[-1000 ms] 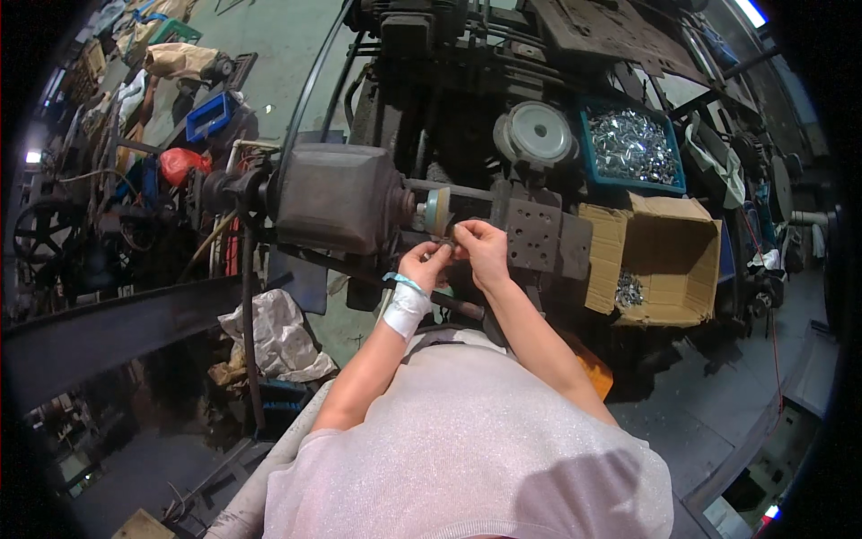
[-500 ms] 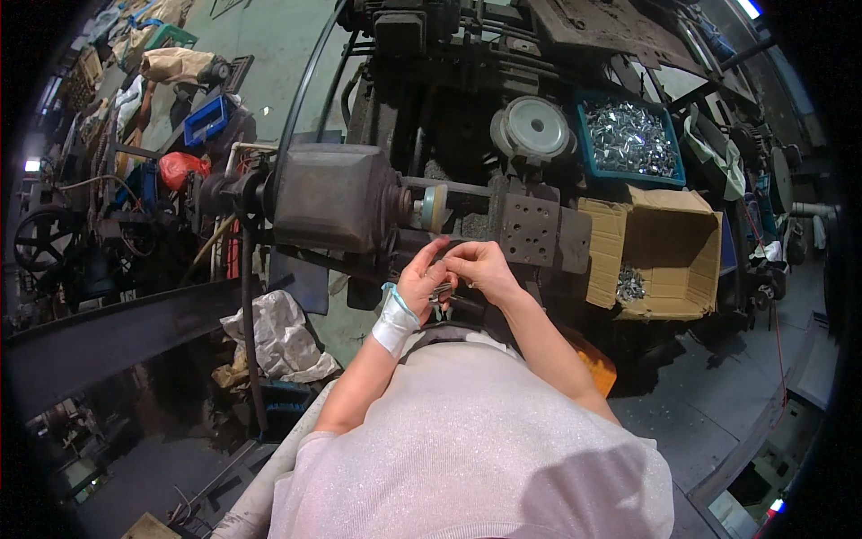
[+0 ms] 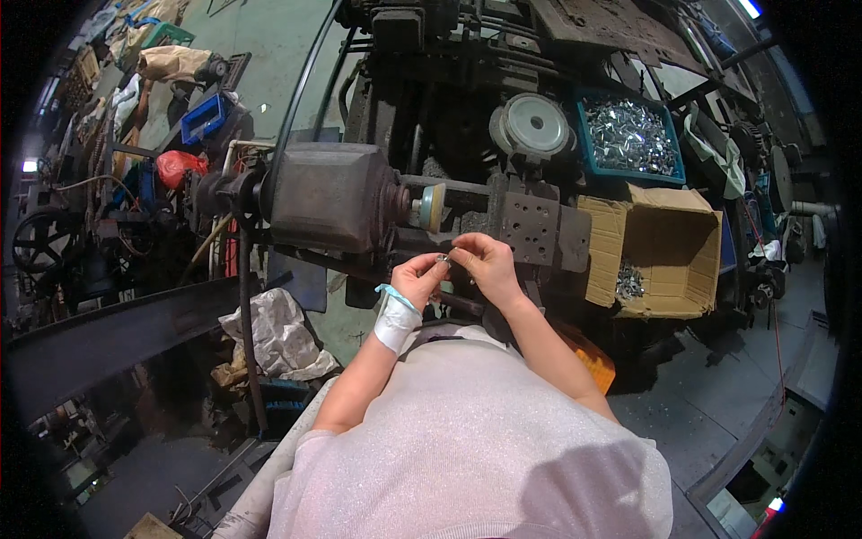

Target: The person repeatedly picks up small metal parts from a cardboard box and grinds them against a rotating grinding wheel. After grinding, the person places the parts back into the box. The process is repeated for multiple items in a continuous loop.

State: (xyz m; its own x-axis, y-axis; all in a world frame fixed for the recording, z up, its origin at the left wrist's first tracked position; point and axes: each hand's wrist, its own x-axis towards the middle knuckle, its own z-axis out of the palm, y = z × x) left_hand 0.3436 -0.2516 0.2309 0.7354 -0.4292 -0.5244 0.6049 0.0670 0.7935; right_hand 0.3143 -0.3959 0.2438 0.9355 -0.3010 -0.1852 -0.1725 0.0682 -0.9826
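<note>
My left hand (image 3: 419, 279), with a white wrap at its wrist, pinches a small shiny metal part (image 3: 444, 259). My right hand (image 3: 488, 267) is closed too, thumb and fingers meeting at the same part from the other side. The part is too small for me to tell its exact kind. Just beyond the hands is a pale round wheel (image 3: 432, 208) on the spindle of a dark machine (image 3: 330, 198). A steel block with holes (image 3: 530, 229) stands to the right of the wheel.
A teal crate (image 3: 680, 178) of shiny metal parts stands at the right, behind an open cardboard box (image 3: 691, 304) with a few small parts inside. A round grey disc (image 3: 536, 125) sits farther back. An orange container (image 3: 594, 366) is beside my right forearm, and a white sack (image 3: 278, 337) lies at the left.
My left hand has turned and drawn its fingers into a pinch, and the small part now shows between both hands. The right hand has shifted slightly right, its fingers still closed.
</note>
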